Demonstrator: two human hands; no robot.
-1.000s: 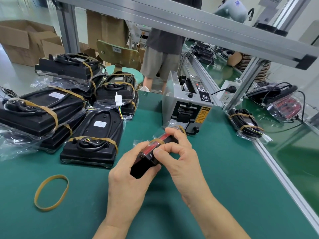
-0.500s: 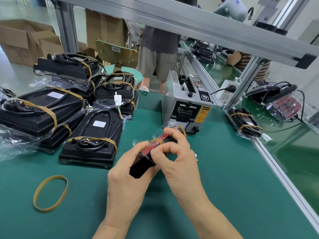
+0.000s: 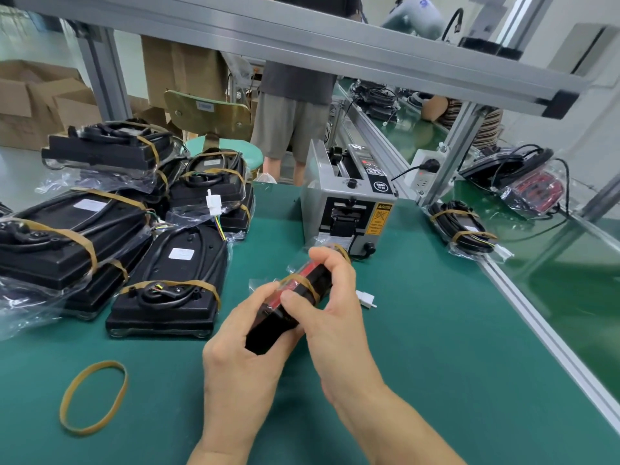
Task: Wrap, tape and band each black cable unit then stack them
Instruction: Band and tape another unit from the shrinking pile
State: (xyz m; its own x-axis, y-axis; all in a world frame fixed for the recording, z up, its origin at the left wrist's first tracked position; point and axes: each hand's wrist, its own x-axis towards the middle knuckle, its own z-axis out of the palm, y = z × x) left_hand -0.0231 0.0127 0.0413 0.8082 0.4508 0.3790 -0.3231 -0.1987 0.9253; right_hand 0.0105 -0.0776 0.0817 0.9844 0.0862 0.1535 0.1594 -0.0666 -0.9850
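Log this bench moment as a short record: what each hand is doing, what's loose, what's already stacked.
left hand: grips the near end of the black unit
right hand: grips the same unit, one rubber band across it
loose band: flat on the green mat, left of the hands
stack: banded units, far left
tape machine: behind the hands

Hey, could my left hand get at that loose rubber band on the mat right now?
Probably not yet. Nothing lies between the left hand and the loose rubber band on the mat, but that hand is holding the black cable unit together with the right hand.
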